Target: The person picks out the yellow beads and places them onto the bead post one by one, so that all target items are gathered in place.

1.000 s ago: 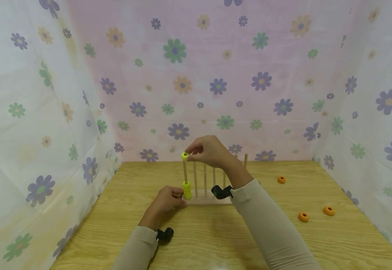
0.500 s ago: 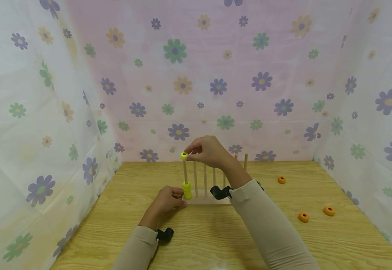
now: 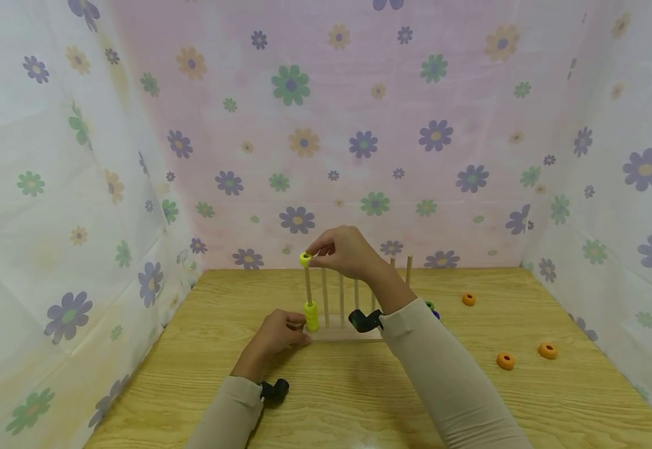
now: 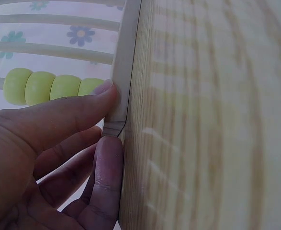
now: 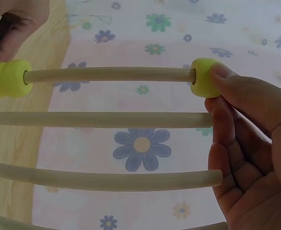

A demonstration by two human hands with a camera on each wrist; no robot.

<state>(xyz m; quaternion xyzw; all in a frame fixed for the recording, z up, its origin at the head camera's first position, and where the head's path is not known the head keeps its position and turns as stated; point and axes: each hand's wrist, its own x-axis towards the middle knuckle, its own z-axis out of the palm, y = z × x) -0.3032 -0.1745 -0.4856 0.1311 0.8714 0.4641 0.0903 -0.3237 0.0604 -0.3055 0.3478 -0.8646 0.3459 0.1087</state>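
My right hand (image 3: 344, 252) pinches a yellow bead (image 5: 203, 78) between thumb and fingers at the top of the leftmost peg (image 5: 111, 74). In the right wrist view the peg's tip meets the bead's hole. Lower on that peg sits a stack of several yellow beads (image 3: 311, 317), apart from the held one. Beside the stack, my left hand (image 3: 278, 330) grips the left end of the wooden base (image 4: 122, 76) of the peg rack, thumb on top and a finger at its end. The other upright pegs (image 5: 104, 179) that show carry no beads where visible; my right arm hides part of the rack.
Three orange beads (image 3: 506, 360) lie apart on the wooden table (image 3: 326, 399), right of the rack. Green and blue pieces (image 3: 431, 307) peek out behind the right sleeve, mostly hidden. Flowered cloth (image 3: 359, 112) walls the table at the back and both sides.
The yellow bead and my right hand have shifted very slightly left at the peg's top. The green and blue pieces behind the right sleeve have come into sight. My left hand stays put.
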